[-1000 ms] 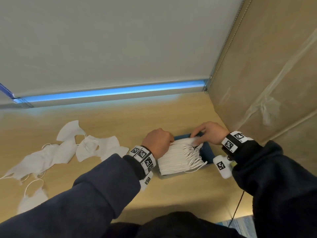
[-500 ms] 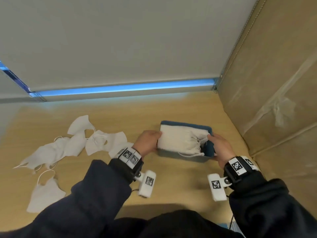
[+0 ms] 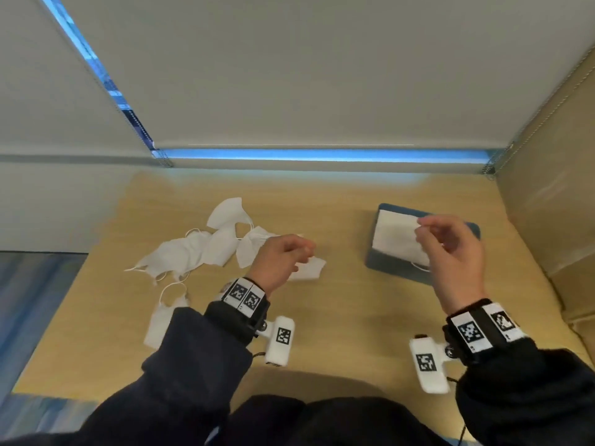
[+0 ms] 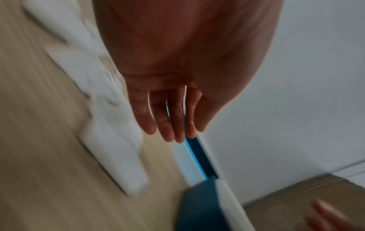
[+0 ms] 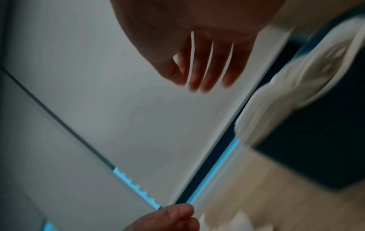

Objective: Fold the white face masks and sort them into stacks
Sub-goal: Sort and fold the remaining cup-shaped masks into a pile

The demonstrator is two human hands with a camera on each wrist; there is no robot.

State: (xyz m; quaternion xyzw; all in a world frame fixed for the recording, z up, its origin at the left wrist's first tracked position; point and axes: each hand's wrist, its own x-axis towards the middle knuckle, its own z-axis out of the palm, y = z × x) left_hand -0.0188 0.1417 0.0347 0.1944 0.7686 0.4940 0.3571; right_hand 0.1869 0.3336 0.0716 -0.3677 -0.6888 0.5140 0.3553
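Observation:
A stack of folded white masks (image 3: 396,239) lies in a blue tray (image 3: 386,268) at the right of the wooden table. My right hand (image 3: 421,226) hovers over it, fingers relaxed and empty; the right wrist view shows the right hand (image 5: 205,73) apart from the stack (image 5: 292,87). Several loose unfolded masks (image 3: 193,255) lie scattered at the left. My left hand (image 3: 299,252) hangs above a flat mask (image 3: 309,270) beside that pile. In the left wrist view the fingers (image 4: 171,125) hold nothing.
A tall cardboard box (image 3: 553,188) stands along the table's right edge, close to the tray. A pale roller blind (image 3: 289,75) closes off the back. One more mask (image 3: 161,320) lies near my left sleeve. Bare table top (image 3: 338,317) stretches between my wrists.
Both hands have let go of the tray and its stack and lifted away. The left hand has moved left to the loose masks. The tray stays at the right.

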